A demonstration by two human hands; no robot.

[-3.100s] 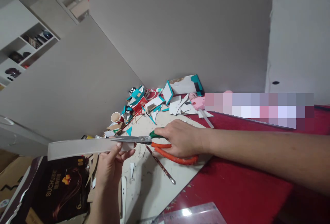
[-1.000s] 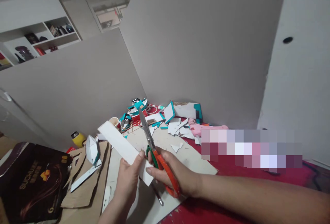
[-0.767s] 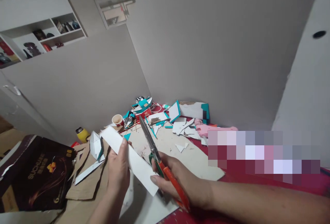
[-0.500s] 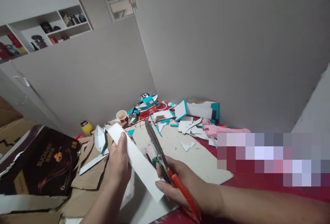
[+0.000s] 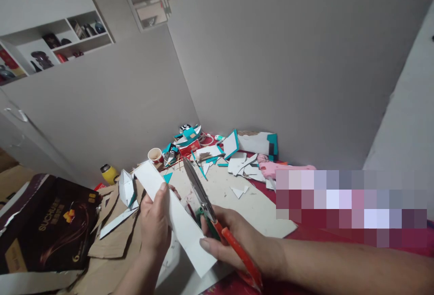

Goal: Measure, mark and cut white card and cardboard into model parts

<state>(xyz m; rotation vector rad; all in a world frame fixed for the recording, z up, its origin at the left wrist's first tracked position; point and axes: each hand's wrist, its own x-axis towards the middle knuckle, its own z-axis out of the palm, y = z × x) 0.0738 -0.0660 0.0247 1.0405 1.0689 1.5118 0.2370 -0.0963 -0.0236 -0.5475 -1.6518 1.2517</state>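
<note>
Head view shows, low in the frame's centre, the left hand (image 5: 155, 222) gripping a white card strip (image 5: 172, 216) while the right hand (image 5: 233, 240) clasps orange-handled scissors (image 5: 217, 220), blades shut beside the uncut strip, offcuts (image 5: 237, 168) littering the board (image 5: 257, 209) behind.

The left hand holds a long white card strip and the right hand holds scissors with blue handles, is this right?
Not quite. In the head view the scissors in the right hand have orange and green handles, not blue. The rest stands: the left hand holds the long white card strip.
</note>
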